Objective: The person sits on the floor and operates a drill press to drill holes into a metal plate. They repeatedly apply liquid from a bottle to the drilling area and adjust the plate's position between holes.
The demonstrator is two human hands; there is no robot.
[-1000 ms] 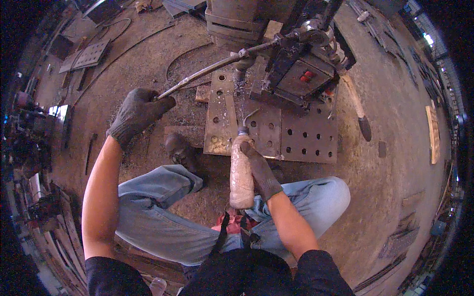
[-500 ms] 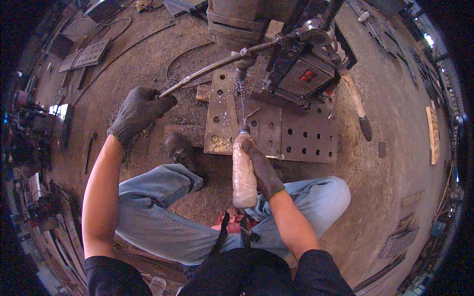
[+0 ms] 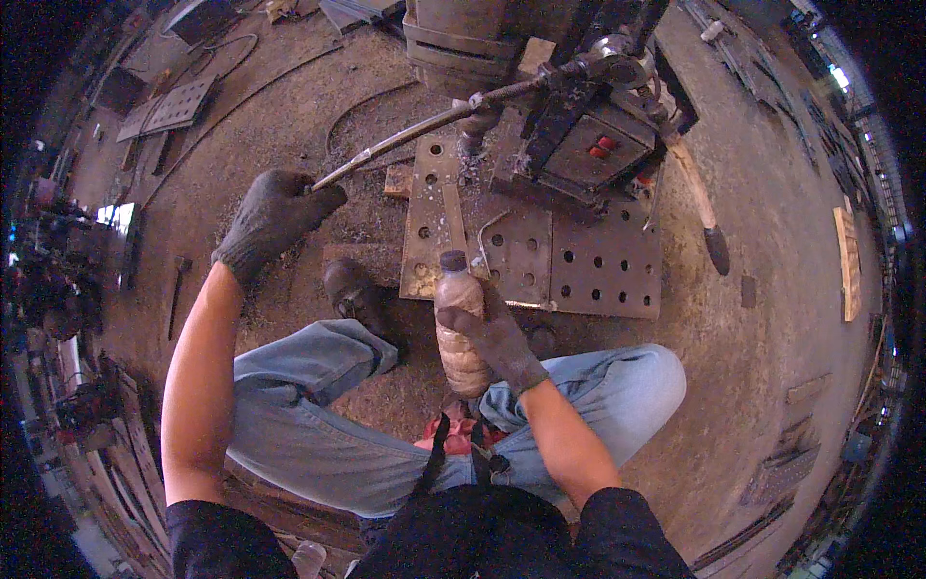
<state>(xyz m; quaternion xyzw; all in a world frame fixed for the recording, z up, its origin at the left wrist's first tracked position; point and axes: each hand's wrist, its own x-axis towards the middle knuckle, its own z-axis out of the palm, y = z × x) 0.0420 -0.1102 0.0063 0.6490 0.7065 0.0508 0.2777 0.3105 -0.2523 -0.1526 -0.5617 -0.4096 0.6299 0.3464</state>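
My gloved left hand (image 3: 275, 224) is closed around the end of a long metal lever (image 3: 415, 130), which runs up to the hub of a drilling machine (image 3: 593, 150). In my gloved right hand (image 3: 500, 340) is a cloudy plastic bottle (image 3: 463, 370) with a dark cap, held almost upright above my lap. Beyond the bottle lies a steel plate (image 3: 603, 285) with rows of round holes. The drill spindle (image 3: 470, 125) points down at this plate; its tip is hard to make out among shavings.
A thin hooked rod (image 3: 482, 241) and a flat strip (image 3: 452, 212) lie on the plate. Right of the machine is a wooden-handled tool (image 3: 699, 198). My boot (image 3: 355, 294) stands left of the plate, near metal shavings. Another perforated plate (image 3: 169, 108) sits far left.
The thin stream from the bottle to the spindle has stopped. My right hand has drawn the bottle back and tipped it more upright. My left hand stays on the lever.
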